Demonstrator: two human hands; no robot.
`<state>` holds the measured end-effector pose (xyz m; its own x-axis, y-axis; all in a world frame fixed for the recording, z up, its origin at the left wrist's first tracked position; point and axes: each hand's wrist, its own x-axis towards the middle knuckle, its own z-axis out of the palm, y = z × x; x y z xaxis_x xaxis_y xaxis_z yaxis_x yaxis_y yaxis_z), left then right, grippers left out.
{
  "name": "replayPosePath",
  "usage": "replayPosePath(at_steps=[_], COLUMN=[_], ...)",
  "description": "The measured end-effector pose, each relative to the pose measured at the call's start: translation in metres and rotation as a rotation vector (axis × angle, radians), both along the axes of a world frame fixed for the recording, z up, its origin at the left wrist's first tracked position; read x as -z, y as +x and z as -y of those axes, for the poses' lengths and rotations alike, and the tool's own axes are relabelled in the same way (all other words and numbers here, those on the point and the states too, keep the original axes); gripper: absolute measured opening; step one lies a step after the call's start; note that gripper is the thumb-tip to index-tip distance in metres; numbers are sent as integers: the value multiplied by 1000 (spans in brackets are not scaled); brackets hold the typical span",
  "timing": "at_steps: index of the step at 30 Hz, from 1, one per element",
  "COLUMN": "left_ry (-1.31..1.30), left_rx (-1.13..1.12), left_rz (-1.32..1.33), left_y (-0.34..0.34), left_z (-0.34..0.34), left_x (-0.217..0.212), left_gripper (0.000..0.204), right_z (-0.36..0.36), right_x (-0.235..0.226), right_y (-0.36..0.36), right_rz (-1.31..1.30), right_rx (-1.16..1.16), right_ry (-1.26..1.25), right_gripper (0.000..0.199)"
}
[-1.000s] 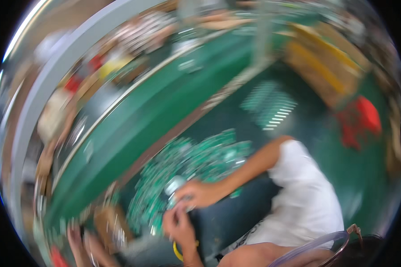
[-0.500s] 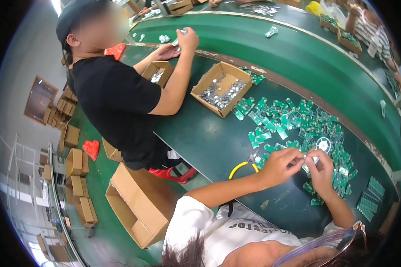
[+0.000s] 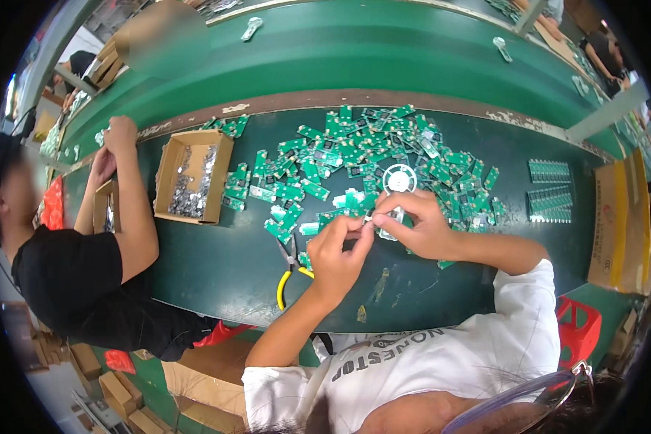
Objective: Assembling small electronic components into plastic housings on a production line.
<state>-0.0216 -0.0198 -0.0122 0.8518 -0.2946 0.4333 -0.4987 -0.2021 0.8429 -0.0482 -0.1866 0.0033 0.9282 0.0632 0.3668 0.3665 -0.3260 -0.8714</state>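
A: Item held? 
B: Small green circuit board (image 3: pixel 372 217), pinched between both hands, lifted just off the desk (image 3: pixel 217 267), roughly level

A: Surroundings? 
B: Heap of matching green boards (image 3: pixel 354 155) beyond it; white reel (image 3: pixel 399 178) just behind; yellow-handled pliers (image 3: pixel 289 269) lying flat beside

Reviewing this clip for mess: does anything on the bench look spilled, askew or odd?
The green circuit boards lie in a loose scattered heap, some overlapping, while those at the right sit in neat rows. Yellow-handled pliers lie near the table edge. Nothing looks damaged.
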Motion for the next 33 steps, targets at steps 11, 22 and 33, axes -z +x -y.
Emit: replayPosePath(at_steps=[11, 22, 33], left_ry=[105, 135, 197], left_rx=[-23, -19, -23], left_rz=[189, 182, 331], left_y=[-1, -1, -2], left_z=[1, 1, 1], left_x=[10, 12, 12], left_gripper=[21, 19, 18], right_z=[2, 1, 0], right_x=[3, 2, -4], right_y=[-3, 1, 0], right_rz=[-20, -106, -140], right_rx=[-22, -82, -70], right_ry=[-104, -5, 8], right_gripper=[5, 6, 8])
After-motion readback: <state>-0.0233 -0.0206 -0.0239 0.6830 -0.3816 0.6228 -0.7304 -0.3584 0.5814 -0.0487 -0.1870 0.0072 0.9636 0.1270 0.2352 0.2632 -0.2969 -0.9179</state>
